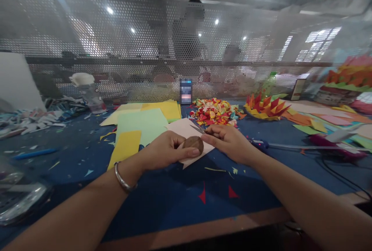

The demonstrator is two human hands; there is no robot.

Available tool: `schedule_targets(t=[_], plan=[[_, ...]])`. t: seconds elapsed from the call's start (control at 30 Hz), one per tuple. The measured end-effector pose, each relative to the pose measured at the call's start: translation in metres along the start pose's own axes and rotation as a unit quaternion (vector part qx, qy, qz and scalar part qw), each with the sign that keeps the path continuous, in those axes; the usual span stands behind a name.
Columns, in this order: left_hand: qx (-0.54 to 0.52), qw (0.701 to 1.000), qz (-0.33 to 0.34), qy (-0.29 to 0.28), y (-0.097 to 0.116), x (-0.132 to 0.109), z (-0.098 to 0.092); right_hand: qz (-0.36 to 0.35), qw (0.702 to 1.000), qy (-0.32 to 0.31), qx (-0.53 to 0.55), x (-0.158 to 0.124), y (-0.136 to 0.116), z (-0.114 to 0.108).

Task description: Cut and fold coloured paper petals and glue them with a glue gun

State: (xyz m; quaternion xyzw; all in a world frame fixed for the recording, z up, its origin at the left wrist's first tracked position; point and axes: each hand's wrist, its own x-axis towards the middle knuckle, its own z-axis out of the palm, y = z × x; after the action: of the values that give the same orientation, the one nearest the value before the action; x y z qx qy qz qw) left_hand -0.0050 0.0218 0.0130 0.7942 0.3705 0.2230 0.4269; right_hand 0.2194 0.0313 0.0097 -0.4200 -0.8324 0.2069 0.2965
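Note:
My left hand (165, 148) is closed, its thumb pressing a round brown disc (193, 142) onto a sheet of pale pink paper (186, 127). A silver bangle (123, 179) circles that wrist. Just right of the disc, my right hand (228, 140) is closed around a pair of scissors (199, 129). Their pointed blades reach up and left over the pink sheet, while the handles are mostly covered by my fingers. Pale green paper (142, 123) and a yellow strip (124, 146) lie left of the pink sheet.
Behind my hands are a pile of colourful paper bits (216, 111), a phone (186, 91) and an orange-yellow paper piece (266, 107). A glue gun (337, 144) with a cord lies right. At left are a blue pen (35, 153) and paper scraps (37, 121). A perforated screen (130, 49) stands behind.

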Motion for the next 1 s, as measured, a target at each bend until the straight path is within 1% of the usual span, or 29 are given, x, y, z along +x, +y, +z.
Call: schedule_targets(t=[0.1,0.2,0.3,0.4,0.47,0.63,0.67,0.7,0.73,0.83,0.9,0.97,1.0], plan=[[0.034,0.999,-0.020,0.011,-0.004,0.000,-0.003,0.028,0.995,-0.028,-0.088,0.000,0.003,0.001],[0.051,0.998,-0.021,0.026,-0.007,0.001,-0.004,0.044,0.979,-0.070,-0.186,0.000,0.004,0.003],[0.107,0.993,-0.040,0.036,-0.009,0.003,-0.004,0.059,0.961,-0.113,-0.244,-0.003,0.003,0.004],[0.170,0.982,-0.077,0.002,-0.008,0.003,-0.005,0.056,0.952,-0.123,-0.274,-0.005,0.003,0.004],[0.190,0.977,-0.095,-0.028,-0.006,0.002,-0.007,0.053,0.947,-0.122,-0.292,-0.006,0.003,0.005],[0.170,0.974,-0.097,-0.115,-0.003,-0.006,-0.020,0.058,0.942,-0.115,-0.309,-0.005,0.002,0.005],[0.182,0.971,-0.102,-0.120,-0.004,-0.008,-0.023,0.061,0.944,-0.113,-0.303,-0.004,0.002,0.005],[0.209,0.966,-0.108,-0.110,-0.005,-0.009,-0.026,0.065,0.946,-0.111,-0.296,-0.004,0.002,0.004],[0.250,0.957,-0.117,-0.089,-0.007,-0.010,-0.029,0.069,0.949,-0.109,-0.288,-0.004,0.002,0.004],[0.371,0.916,-0.149,-0.004,-0.014,-0.012,-0.041,0.080,0.954,-0.102,-0.269,-0.003,0.002,0.004],[0.407,0.898,-0.159,0.054,-0.020,-0.011,-0.049,0.082,0.957,-0.094,-0.261,-0.003,0.002,0.004],[0.414,0.887,-0.166,0.121,-0.027,-0.008,-0.055,0.080,0.960,-0.085,-0.254,-0.003,0.002,0.003],[0.412,0.883,-0.170,0.146,-0.031,-0.005,-0.057,0.078,0.962,-0.082,-0.250,-0.003,0.002,0.003]])
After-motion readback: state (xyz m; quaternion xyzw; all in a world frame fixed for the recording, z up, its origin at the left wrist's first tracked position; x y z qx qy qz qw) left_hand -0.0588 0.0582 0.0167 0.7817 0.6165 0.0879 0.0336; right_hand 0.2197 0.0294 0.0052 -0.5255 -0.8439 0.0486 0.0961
